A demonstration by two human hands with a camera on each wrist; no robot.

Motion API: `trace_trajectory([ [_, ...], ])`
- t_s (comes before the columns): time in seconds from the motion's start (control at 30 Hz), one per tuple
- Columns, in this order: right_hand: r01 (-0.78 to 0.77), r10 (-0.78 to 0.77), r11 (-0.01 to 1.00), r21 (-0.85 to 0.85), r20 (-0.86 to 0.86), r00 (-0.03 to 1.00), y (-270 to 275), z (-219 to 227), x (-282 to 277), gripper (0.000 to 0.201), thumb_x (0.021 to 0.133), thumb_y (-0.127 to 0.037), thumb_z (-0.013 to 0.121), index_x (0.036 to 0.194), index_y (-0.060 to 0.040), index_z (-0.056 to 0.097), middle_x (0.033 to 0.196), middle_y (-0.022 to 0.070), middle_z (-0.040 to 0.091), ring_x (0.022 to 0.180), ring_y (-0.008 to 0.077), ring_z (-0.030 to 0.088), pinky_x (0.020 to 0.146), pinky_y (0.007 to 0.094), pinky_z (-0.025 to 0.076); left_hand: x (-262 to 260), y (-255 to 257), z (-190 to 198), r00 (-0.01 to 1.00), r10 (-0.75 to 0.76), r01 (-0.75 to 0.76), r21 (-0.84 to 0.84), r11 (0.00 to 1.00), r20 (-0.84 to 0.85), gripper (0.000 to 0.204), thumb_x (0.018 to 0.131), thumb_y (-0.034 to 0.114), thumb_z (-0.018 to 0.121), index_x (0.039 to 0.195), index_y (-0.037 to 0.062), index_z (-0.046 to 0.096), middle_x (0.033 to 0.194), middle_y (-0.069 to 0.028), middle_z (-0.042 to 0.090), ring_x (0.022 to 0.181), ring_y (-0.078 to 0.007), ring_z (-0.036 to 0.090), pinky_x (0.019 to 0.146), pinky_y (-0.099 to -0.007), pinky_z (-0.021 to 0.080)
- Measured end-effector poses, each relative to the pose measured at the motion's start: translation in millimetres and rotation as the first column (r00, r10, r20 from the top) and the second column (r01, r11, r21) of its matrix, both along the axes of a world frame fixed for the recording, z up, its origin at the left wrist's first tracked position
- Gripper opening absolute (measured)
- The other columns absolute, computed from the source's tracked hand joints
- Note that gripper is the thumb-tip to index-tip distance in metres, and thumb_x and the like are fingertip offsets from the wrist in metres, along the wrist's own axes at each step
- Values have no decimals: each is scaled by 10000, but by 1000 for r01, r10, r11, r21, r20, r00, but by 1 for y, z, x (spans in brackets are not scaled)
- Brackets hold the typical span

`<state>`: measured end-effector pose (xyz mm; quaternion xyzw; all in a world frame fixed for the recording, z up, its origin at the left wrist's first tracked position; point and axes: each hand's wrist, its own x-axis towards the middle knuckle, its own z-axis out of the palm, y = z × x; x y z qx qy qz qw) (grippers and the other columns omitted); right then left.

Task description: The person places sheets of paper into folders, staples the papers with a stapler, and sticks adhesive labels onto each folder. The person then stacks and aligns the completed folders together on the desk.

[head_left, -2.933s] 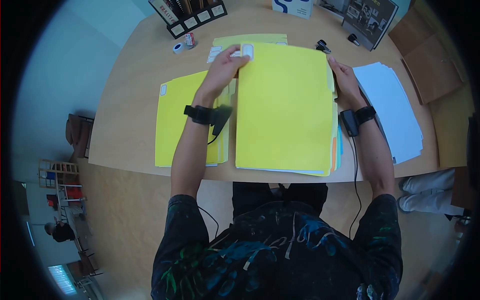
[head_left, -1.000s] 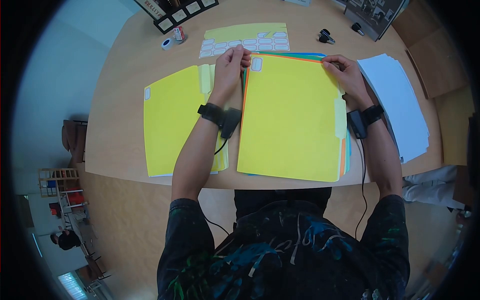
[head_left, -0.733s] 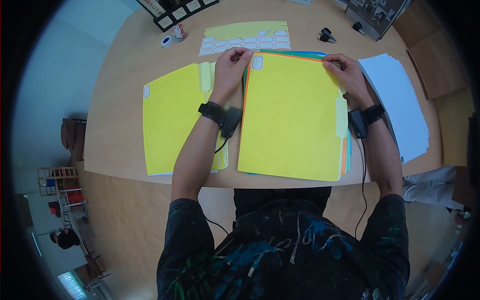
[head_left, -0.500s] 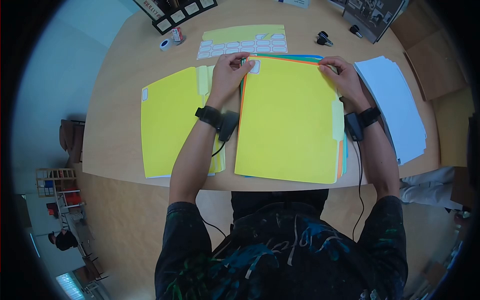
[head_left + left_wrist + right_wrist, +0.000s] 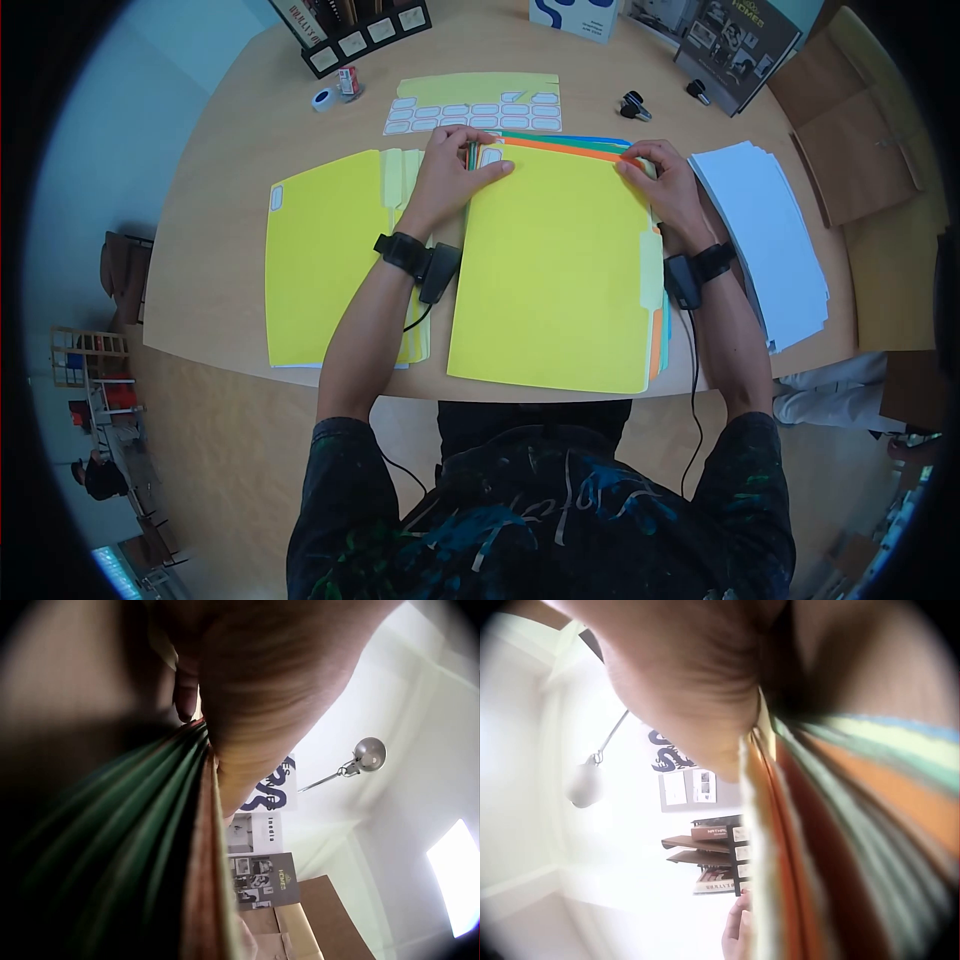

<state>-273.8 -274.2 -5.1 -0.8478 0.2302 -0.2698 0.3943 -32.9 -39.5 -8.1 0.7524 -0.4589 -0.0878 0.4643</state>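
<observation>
A stack of file folders [image 5: 550, 280], yellow on top with a white label at its upper left, stands between both hands in the head view. Orange, green and blue edges fan out behind its top. My left hand [image 5: 445, 180] grips the upper left corner, thumb on the yellow face beside the label, fingers behind. At the upper right corner my right hand [image 5: 665, 190] pinches the stack, thumb in front. Green folders [image 5: 142, 817] spread apart below the left hand in its wrist view. The right wrist view shows orange folder edges [image 5: 791, 862] running down from that hand.
Another yellow folder pile [image 5: 320, 270] lies left, partly under my left forearm. A label sheet [image 5: 475, 110] lies beyond the stack, white papers [image 5: 765, 240] at right. Tape [image 5: 323, 99], a small red-and-white box [image 5: 348, 82], black clips [image 5: 633, 106] and an upright book [image 5: 735, 55] sit farther back.
Coloured edges now show behind the top yellow folder, unlike in the earliest frame. My left thumb has moved from the stack's edge onto its front. The head view has shifted slightly.
</observation>
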Motion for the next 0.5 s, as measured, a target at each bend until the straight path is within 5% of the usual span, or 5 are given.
trace_trajectory([
  [0.43,-3,-27,946,-324,-87,996,-4,28,-15,364,872,-365,777,1020,-34,740,1114,118,643,1098,295,590,960,383,477,6,-1,-15,993,-10,1,-75,997,-120,465,789,292,875,1084,36,623,1129,-37,512,915,-124,518,854,-263,483],
  [0.5,-168,69,935,-312,-305,950,1,37,-22,476,826,-440,803,1099,-56,734,1138,121,632,1111,299,579,972,388,471,6,0,-14,992,-12,-1,-100,995,-125,437,794,291,872,1065,44,635,1110,-26,521,881,-109,507,830,-253,478],
])
